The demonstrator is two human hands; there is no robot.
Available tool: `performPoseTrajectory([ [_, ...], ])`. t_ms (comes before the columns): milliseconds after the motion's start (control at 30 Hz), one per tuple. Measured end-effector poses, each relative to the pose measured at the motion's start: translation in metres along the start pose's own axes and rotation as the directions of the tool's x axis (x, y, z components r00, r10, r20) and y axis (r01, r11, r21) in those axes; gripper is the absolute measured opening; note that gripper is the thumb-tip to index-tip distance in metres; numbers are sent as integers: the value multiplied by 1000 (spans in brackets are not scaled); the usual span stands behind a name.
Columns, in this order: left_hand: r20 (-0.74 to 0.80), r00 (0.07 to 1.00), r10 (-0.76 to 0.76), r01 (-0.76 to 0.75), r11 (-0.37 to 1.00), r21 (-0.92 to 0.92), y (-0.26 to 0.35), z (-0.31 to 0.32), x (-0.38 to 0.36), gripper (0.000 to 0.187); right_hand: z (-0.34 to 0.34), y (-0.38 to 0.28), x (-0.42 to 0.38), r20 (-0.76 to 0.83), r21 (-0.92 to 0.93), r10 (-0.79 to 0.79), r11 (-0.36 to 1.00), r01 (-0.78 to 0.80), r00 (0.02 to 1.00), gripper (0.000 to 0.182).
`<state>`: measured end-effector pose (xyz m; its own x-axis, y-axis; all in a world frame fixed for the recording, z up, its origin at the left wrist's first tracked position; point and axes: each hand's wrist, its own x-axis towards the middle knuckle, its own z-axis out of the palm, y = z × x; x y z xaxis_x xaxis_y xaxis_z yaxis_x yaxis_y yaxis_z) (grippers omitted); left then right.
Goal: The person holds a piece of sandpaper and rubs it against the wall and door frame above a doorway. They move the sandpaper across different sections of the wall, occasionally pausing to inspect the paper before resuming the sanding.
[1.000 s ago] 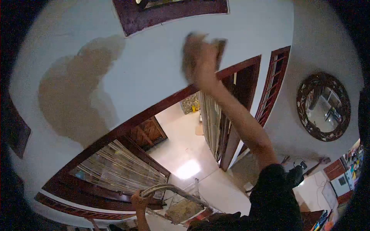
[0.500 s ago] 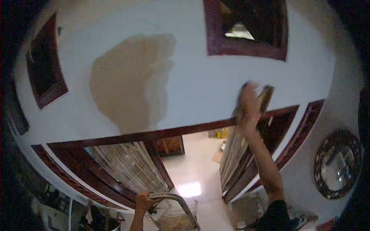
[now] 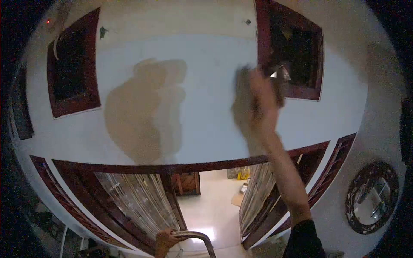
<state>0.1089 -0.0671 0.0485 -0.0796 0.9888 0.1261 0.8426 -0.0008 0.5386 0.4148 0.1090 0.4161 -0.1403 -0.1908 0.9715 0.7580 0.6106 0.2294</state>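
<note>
My left hand [image 3: 164, 239] is closed around the curved metal top rail [image 3: 197, 234] of a stepladder at the bottom of the view. Raised high in front of the white wall [image 3: 211, 107] is my right hand [image 3: 264, 101], smeared by motion. It grips a brown, block-like thing [image 3: 280, 93], largely hidden behind the hand; its exact kind does not show. Hand and block overlap the wall just below and left of the right-hand window [image 3: 297, 91]. A dark shadow of the hand falls on the wall beside it.
Below the wall is a doorway with a dark red frame [image 3: 206, 167] and striped curtains [image 3: 137, 200] on both sides. A second window [image 3: 77, 107] is at upper left. An oval mirror [image 3: 349, 202] hangs on the right wall. Tiled floor [image 3: 213, 189] shows through the doorway.
My right hand has moved up and left along the wall with the block, from above the door frame to beside the window. The view has tilted upward. My left hand stays on the rail.
</note>
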Motion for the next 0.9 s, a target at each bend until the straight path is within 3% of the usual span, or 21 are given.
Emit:
performPoseTrajectory([
  [100, -135, 991, 11, -21, 997, -78, -23, 19, 5, 69, 10, 25, 66, -120, -40, 91, 995, -96, 989, 51],
  [167, 100, 994, -32, 21, 993, 117, -38, 31, 11, 74, 26, 26, 83, 18, -124, -101, 987, 102, 995, 48],
  [200, 91, 995, -39, 29, 993, 110, -46, 39, 12, 74, 40, 12, 86, 134, -179, -169, 965, 192, 976, 48],
  [233, 54, 998, 14, -20, 993, 112, -54, 49, 12, 77, 42, 4, 87, 128, -154, -181, 968, 200, 975, 48],
  [300, -15, 999, 30, -28, 994, 105, -66, 60, 12, 81, 33, -2, 93, 211, 30, 104, 993, -113, 972, 48],
  [333, -26, 999, 26, -23, 997, 80, -69, 68, 13, 77, 32, 0, 101, 90, 74, 216, 972, -223, 972, 50],
  [367, -25, 999, 27, -26, 998, 54, -71, 76, 11, 73, 40, 1, 99, 105, 93, 206, 972, -216, 973, 50],
  [400, -20, 999, 33, -33, 999, 38, -73, 81, 12, 70, 54, 5, 93, 79, -119, -161, 978, 170, 984, 46],
  [433, -25, 998, 51, -50, 998, 27, -74, 83, 19, 66, 62, 10, 93, 116, -331, -507, 791, 515, 854, 42],
  [467, -28, 997, 70, -69, 998, 10, -71, 85, 25, 62, 59, 10, 105, 112, -326, -514, 790, 520, 851, 42],
  [500, -22, 996, 89, -89, 996, -7, -70, 86, 24, 59, 52, 8, 117, 132, -278, -87, 953, 121, 987, 47],
  [533, 111, 991, 73, -72, 997, -16, -49, 56, 20, 61, 46, 13, 123, 170, -245, 361, 917, -315, 917, 54],
  [567, 103, 992, 78, -75, 997, -25, -48, 54, 15, 61, 44, 23, 126, 169, -244, 349, 921, -304, 922, 54],
  [600, 133, 989, 60, -58, 998, -18, -45, 54, 16, 61, 52, 49, 123, 46, -498, 69, 866, -37, 997, 52],
  [633, 163, 986, 40, -40, 999, -4, -50, 51, 18, 62, 59, 50, 123, 1, -728, -237, 666, 163, 971, 50],
  [667, 151, 986, 70, -58, 995, -83, -59, 58, 20, 68, 57, 54, 131, -11, -724, -251, 670, 165, 968, 50],
  [700, 140, 988, 70, -57, 994, -95, -63, 59, 22, 68, 41, 47, 142, -107, -315, 226, 916, -249, 968, 47],
  [733, 142, 987, 70, -55, 993, -104, -65, 66, 12, 68, 30, 38, 143, 46, 134, 656, 743, -656, 753, 45],
  [767, 138, 987, 76, -60, 991, -116, -69, 68, 10, 68, 33, 30, 145, 46, 124, 652, 748, -652, 756, 45],
  [900, 46, 989, 140, -133, 982, -131, -76, 65, 44, 68, 86, -30, 170, 102, 259, 280, 919, -297, 955, 44],
])
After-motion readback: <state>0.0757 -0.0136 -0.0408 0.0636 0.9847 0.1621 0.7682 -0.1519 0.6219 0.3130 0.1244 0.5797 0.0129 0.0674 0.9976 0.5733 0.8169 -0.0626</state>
